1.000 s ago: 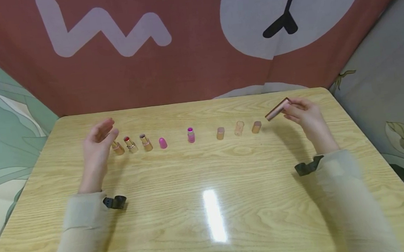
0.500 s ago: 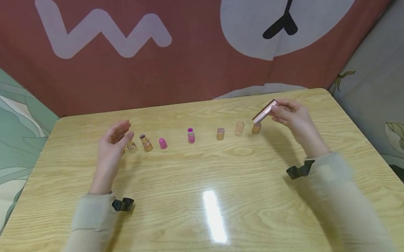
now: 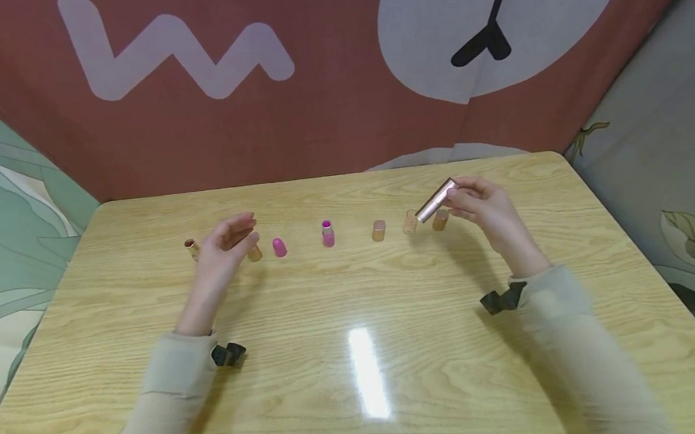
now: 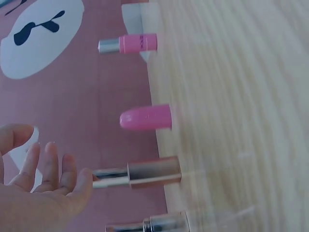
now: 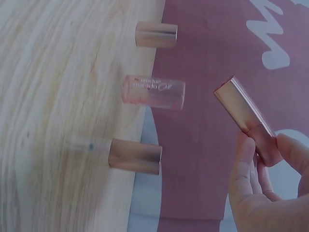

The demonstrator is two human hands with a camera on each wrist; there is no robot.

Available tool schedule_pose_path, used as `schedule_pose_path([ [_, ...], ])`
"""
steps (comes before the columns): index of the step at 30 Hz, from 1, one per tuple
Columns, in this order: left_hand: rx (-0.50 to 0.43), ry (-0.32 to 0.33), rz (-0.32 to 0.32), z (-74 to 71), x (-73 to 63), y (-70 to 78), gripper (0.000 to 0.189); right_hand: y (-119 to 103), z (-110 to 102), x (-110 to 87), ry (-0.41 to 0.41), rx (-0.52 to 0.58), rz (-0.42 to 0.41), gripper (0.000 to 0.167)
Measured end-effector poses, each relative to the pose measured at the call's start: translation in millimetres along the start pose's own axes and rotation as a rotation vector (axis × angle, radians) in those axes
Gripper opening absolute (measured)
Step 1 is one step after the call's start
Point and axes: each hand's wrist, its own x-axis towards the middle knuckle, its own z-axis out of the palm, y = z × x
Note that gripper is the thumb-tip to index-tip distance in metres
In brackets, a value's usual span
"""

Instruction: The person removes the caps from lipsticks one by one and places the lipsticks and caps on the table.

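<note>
My right hand [image 3: 490,215] pinches a shiny rose-gold lipstick tube [image 3: 436,200] between thumb and fingers, tilted and raised above the caps on the right. No bullet shows on it; a seam crosses it in the right wrist view. My left hand [image 3: 221,259] hovers with loosely bent fingers, holding nothing, over the uncapped lipsticks on the left. It partly hides a gold lipstick [image 3: 254,254]. A clear-based lipstick [image 4: 166,223] shows at the bottom of the left wrist view. Another gold lipstick [image 3: 192,248] stands left of this hand.
Along the back of the wooden table [image 3: 310,358] stand a pink cap [image 3: 279,248], a pink lipstick [image 3: 328,235], a gold cap [image 3: 379,231], a clear printed cap [image 3: 409,222] and another gold cap [image 3: 441,220]. A red-brown cloth [image 3: 339,121] hangs behind.
Both hands have moved inward: the left hand to the right past the lipsticks, the right hand leftward with the rose-gold lipstick tube. The standing things have not moved.
</note>
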Motion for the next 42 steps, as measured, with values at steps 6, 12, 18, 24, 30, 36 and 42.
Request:
schedule_pose_path([
  [6, -0.010, -0.042, -0.002, 10.4, 1.5, 0.6, 0.043, 2, 7, 0.8, -0.015, -0.026, -0.009, 0.017],
  [12, -0.010, -0.087, 0.011, 21.4, 2.8, 2.2, 0.041, 2, 15, 1.4, -0.031, -0.068, -0.003, 0.015],
  [18, 0.034, -0.128, 0.030, 32.2, 2.8, 2.7, 0.040, 4, 25, 0.6, -0.056, -0.121, 0.018, 0.021],
  [24, 0.099, -0.186, 0.048, 40.9, 1.2, 0.2, 0.040, 7, 38, -0.5, -0.081, -0.134, 0.034, 0.039],
  [30, 0.130, -0.256, 0.058, 48.9, -0.4, -1.6, 0.041, 10, 49, -0.5, -0.100, -0.171, 0.052, 0.047],
  [36, 0.140, -0.324, 0.061, 56.1, -2.0, -1.9, 0.041, 14, 59, -0.3, -0.130, -0.177, 0.063, 0.046],
  [42, 0.156, -0.358, 0.067, 63.1, -2.8, -1.3, 0.040, 19, 69, -1.0, -0.153, -0.175, 0.071, 0.044],
])
